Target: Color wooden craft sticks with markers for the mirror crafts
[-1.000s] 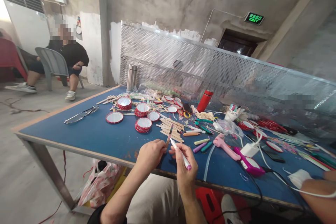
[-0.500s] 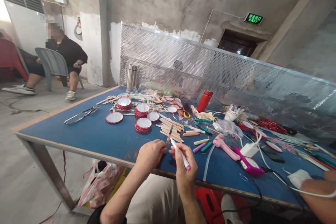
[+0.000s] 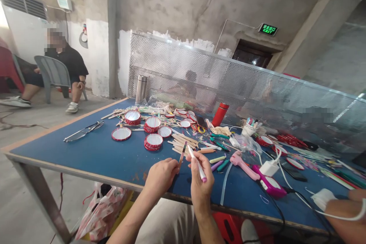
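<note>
My left hand (image 3: 162, 175) is closed on the lower end of a craft stick (image 3: 182, 154), which stands tilted upward and has dark and reddish colouring along it. In my right hand (image 3: 202, 177) is a white marker (image 3: 197, 162) with a pink end, gripped like a pen. The marker's upper tip is close beside the stick; whether they touch I cannot tell. Behind both hands lies a pile of plain craft sticks (image 3: 183, 141). Loose markers, among them a purple one (image 3: 216, 164), rest to the right of my right hand.
Round red-rimmed pieces (image 3: 153, 141) are stacked on the blue table (image 3: 94, 156). A pink glue gun (image 3: 244, 164), a magenta device (image 3: 268, 183) and cables lie right. A red bottle (image 3: 220, 114) and steel flask (image 3: 141, 89) stand behind. A person (image 3: 68, 61) sits at left; another person's arm (image 3: 345, 213) reaches in right.
The camera view has shifted slightly, so the scene sits a little lower and to the left. The marker's tip is slightly farther from the stick's base; both hands keep their holds.
</note>
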### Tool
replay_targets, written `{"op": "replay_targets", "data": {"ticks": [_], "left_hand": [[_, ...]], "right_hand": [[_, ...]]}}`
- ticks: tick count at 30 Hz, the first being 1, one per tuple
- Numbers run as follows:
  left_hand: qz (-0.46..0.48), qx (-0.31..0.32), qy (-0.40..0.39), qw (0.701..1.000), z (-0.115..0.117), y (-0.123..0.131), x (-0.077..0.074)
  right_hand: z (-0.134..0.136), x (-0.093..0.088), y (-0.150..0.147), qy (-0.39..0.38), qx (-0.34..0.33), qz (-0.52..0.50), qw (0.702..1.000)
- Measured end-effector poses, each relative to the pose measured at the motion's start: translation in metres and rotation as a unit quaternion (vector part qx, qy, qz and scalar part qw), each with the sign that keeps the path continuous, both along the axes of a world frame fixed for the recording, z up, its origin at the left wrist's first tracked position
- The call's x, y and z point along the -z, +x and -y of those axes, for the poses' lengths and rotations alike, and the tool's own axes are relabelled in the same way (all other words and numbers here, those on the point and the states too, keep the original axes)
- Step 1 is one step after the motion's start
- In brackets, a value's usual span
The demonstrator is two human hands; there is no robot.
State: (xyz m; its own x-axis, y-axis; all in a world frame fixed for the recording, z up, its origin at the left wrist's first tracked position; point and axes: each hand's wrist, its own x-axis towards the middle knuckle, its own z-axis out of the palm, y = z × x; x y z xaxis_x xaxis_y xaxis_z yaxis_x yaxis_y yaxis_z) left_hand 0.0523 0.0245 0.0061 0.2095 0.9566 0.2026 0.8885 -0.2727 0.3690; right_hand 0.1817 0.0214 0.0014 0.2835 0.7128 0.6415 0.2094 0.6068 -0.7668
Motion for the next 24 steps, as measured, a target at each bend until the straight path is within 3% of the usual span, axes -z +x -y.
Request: {"op": "replay_targets", "data": {"ticks": [7,24], "left_hand": [[0.003,0.003,0.007,1.000,0.0002,-0.0005,0.0023],[-0.009,0.000,0.003,1.000,0.0008,0.0001,-0.0007]], "right_hand": [[-0.0073,0.0037,-0.0025,0.028,0.002,0.055,0.998],[-0.0008,-0.0003,-0.0014,0.018,0.008,0.016,1.000]]}}
